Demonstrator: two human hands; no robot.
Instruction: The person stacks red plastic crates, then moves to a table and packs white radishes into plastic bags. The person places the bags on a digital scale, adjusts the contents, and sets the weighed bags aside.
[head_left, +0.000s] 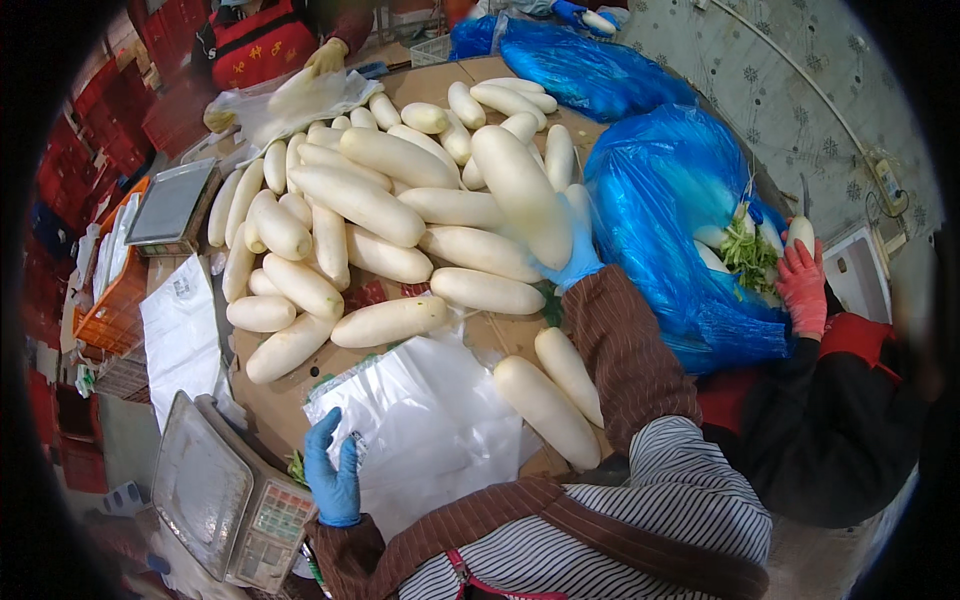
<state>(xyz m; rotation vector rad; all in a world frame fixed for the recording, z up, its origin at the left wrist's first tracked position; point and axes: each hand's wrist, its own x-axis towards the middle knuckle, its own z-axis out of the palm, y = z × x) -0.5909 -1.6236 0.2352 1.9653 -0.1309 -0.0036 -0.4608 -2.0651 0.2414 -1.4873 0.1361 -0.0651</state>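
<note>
My right hand (576, 251), in a blue glove, grips a large white daikon radish (517, 187) by its near end. The radish is slightly blurred and is held above the pile of daikon radishes (356, 202) on a cardboard-covered table (270, 401). My left hand (334, 469), also blue-gloved, has thumb and fingers apart at the left edge of a stack of clear plastic bags (435, 420). Nothing shows between those fingers. Two more daikon radishes (547, 411) lie side by side to the right of the bags, beneath my right forearm.
A weighing scale (206, 484) stands left of my left hand; another scale (172, 202) is farther back. Blue plastic bags (660, 217) line the right edge. A co-worker's red-gloved hand (801, 289) holds a radish there. Across the table, a co-worker's yellow-gloved hand (328, 56) handles a bagged radish.
</note>
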